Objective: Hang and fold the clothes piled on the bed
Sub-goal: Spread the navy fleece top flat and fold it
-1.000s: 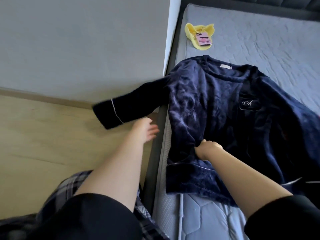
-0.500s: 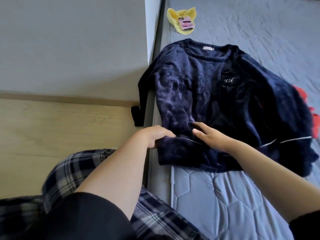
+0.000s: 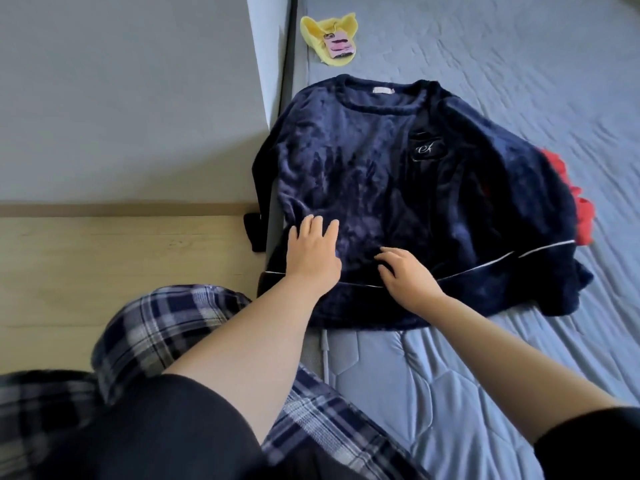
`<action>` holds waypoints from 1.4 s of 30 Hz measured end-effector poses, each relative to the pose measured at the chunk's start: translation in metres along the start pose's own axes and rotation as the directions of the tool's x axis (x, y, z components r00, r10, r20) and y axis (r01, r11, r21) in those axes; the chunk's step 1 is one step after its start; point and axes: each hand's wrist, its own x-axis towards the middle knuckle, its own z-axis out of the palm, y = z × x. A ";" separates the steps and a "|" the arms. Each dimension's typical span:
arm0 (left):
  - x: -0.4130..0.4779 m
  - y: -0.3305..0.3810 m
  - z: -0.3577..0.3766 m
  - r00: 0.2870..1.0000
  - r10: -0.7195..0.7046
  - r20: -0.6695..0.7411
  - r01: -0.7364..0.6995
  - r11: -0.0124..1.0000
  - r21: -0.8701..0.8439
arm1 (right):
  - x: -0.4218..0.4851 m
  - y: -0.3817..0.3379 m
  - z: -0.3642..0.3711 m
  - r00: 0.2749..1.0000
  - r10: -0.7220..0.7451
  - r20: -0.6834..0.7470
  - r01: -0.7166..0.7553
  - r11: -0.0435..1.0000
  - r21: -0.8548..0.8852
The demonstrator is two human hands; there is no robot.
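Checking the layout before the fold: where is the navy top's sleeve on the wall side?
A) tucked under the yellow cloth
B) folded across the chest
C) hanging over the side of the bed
C: the sleeve of the navy top drapes off the bed, with its cuff down by the floor.

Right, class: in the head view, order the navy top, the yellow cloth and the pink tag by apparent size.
Largest: navy top.
Then the yellow cloth, though it lies farther away.
Smallest: pink tag, on that cloth.
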 end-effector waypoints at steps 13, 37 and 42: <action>-0.007 0.100 0.040 0.796 0.477 0.372 -0.550 0.826 0.119 | -0.081 0.114 -0.046 0.941 0.128 -0.314 -0.238 0.908 -0.344; 0.044 0.067 -0.003 0.600 0.321 0.733 0.400 0.673 -0.622 | -0.015 0.104 -0.140 0.767 0.348 0.539 -0.055 0.872 -0.486; 0.027 0.099 0.030 0.858 0.441 0.263 -0.307 0.851 -0.426 | -0.014 0.113 -0.124 0.959 0.235 -0.157 -0.252 0.963 -0.098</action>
